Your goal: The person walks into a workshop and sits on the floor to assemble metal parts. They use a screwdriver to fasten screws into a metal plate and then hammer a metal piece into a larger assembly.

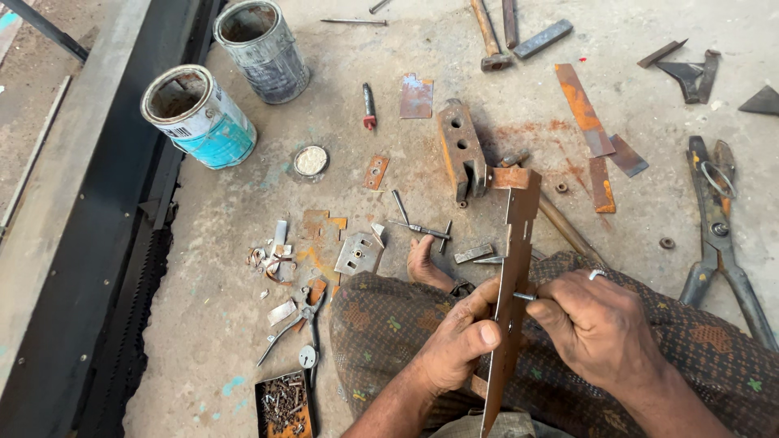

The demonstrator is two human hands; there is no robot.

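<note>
My left hand [458,341] grips a long rusty metal strip [513,268] with notched cut-outs, holding it upright over my lap. My right hand [596,324] pinches a small metal pin or bolt [525,297] whose tip touches the strip's edge at mid-height. A ring sits on one right finger. I sit on the concrete floor in a patterned brown cloth, one bare foot [422,259] showing beyond the knee.
Two paint cans [203,118] stand at upper left beside a dark steel beam [97,243]. Large tin snips [718,235] lie right. Pliers [296,324], a box of screws [282,405], a rusty block [461,146], hammers, strips and scraps litter the floor.
</note>
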